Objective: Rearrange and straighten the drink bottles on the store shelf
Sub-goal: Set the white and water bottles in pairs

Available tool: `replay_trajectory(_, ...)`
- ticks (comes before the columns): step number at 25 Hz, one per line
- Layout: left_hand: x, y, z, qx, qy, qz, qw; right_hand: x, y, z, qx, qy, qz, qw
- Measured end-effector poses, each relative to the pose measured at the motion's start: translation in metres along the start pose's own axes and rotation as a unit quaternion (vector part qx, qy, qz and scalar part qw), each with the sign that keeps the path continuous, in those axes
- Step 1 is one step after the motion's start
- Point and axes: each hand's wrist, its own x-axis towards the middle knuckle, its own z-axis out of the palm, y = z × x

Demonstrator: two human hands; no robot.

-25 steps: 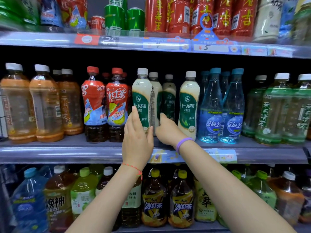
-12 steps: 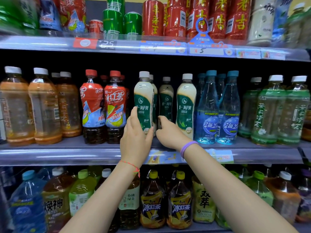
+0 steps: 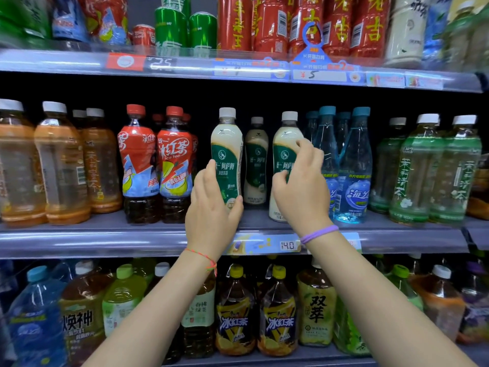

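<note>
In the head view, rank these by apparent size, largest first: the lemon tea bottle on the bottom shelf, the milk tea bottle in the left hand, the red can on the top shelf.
1. Lemon tea bottle, though it sits nearer the camera.
2. Milk tea bottle in the left hand.
3. Red can, partly hidden, clearly smallest.

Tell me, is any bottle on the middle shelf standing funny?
Yes. The milk tea bottle in the left hand looks lifted off the shelf. The one in the right hand, milk tea bottle two, stands at the front edge, while a third bottle sits further back, so the row is uneven.
</note>
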Motion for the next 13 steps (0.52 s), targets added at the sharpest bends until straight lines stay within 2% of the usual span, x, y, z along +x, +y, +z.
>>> replay_trajectory(3, 0.003, 0.006, 0.0, -0.028, -0.004, -0.007, 1.0, 0.007, 0.01, 0.007, -0.017, -0.134, 0.088, 0.987)
replay_trajectory(6, 0.003, 0.01, 0.0, -0.037, -0.019, -0.02, 0.999, 0.018, 0.024, 0.019, 0.029, -0.176, 0.152, 0.972)
replay_trajectory(8, 0.001, 0.01, -0.001, -0.021, -0.003, -0.012, 1.0, 0.021, 0.028, 0.022, 0.055, -0.172, 0.154, 0.971)
replay_trajectory(10, 0.001, 0.011, -0.007, 0.003, 0.062, 0.033, 0.998, 0.013, 0.026, 0.021, 0.054, -0.128, 0.124, 0.983)
replay_trajectory(12, 0.006, 0.017, -0.017, -0.038, 0.102, 0.078, 0.991, 0.006, 0.018, 0.011, 0.071, -0.06, 0.093, 0.991)
replay_trajectory(13, 0.01, 0.023, -0.023, -0.091, 0.089, 0.07, 0.989, 0.006, 0.012, 0.001, 0.111, -0.044, 0.092, 0.989)
